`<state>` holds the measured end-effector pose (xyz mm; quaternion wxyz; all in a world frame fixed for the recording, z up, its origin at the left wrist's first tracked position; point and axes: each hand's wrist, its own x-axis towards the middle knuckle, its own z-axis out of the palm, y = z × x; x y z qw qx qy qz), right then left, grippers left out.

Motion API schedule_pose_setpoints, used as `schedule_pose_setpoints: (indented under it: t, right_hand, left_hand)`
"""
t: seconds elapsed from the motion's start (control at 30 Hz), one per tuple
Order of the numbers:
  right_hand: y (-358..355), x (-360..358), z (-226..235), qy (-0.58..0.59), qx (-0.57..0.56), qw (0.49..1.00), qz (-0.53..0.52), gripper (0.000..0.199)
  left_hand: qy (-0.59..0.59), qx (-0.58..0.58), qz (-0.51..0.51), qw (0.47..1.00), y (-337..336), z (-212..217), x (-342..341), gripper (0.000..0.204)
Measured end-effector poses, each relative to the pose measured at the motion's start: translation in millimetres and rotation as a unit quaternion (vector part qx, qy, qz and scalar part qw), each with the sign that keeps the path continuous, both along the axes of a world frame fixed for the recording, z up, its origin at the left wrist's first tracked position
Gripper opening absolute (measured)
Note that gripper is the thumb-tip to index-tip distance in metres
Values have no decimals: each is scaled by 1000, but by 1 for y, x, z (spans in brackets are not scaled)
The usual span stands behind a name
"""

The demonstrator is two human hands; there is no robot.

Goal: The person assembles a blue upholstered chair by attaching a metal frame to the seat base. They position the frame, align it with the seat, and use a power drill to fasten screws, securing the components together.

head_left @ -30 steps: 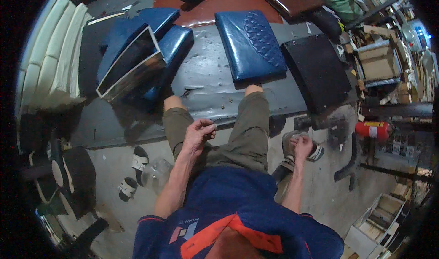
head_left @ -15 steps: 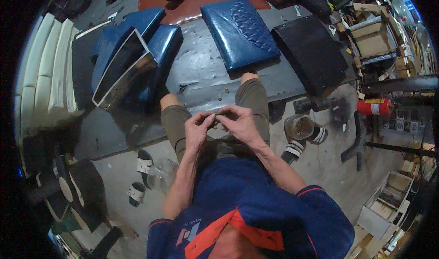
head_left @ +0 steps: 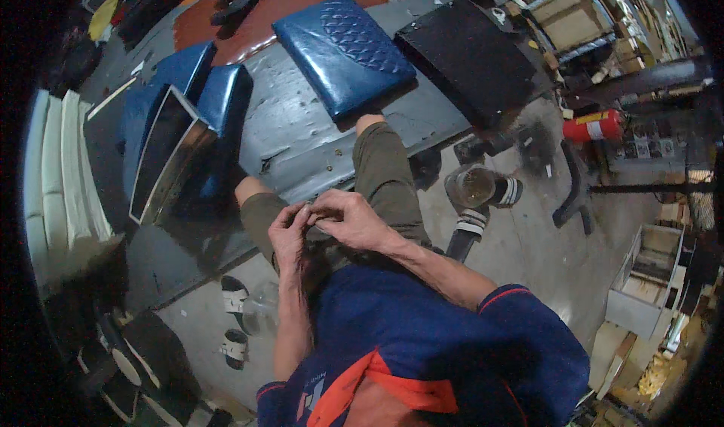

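Note:
My left hand and my right hand meet over my lap, fingertips pressed together. Whatever they pinch is too small or too covered to make out. Both hands are closed. Just beyond them, on the edge of the grey work surface, lie tiny metallic-looking pieces. A glossy blue padded panel with a quilted section rests farther back, past my right knee.
A black slab lies right of the blue panel. Blue padded pieces and an open-sided frame stand left. On the floor are a clear tub, sandals and a grey box. A red fire extinguisher is at right.
The view has turned, so the surroundings appear shifted left and tilted. My hands remain together, fingertips still pinched, now showing lower and more to the left in the picture.

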<state>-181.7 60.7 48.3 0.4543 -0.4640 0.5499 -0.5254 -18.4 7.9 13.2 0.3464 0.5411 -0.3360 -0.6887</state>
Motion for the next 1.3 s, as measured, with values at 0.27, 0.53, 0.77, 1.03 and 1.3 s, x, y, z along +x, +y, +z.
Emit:
schedule_pose_setpoints:
  t: [0.27,0.53,0.77,1.03,1.3]
  right_hand:
    - [3,7,-5,65,-54,996,-29,17]
    - [4,6,-6,88,-72,992,-56,16]
    - [4,5,-10,8,49,998,-37,20]
    - [3,7,-9,146,-75,986,-29,17]
    - [5,9,-10,187,-144,972,-15,22]
  left_hand:
    - [-17,-55,-14,998,1,2,8,21]
    - [-75,-123,-51,988,7,15,4,17]
    - [-69,-124,-90,986,12,16,8,13]
    - [-89,-128,-94,983,13,30,7,14]
    - [-101,-97,-77,987,12,30,10,13]
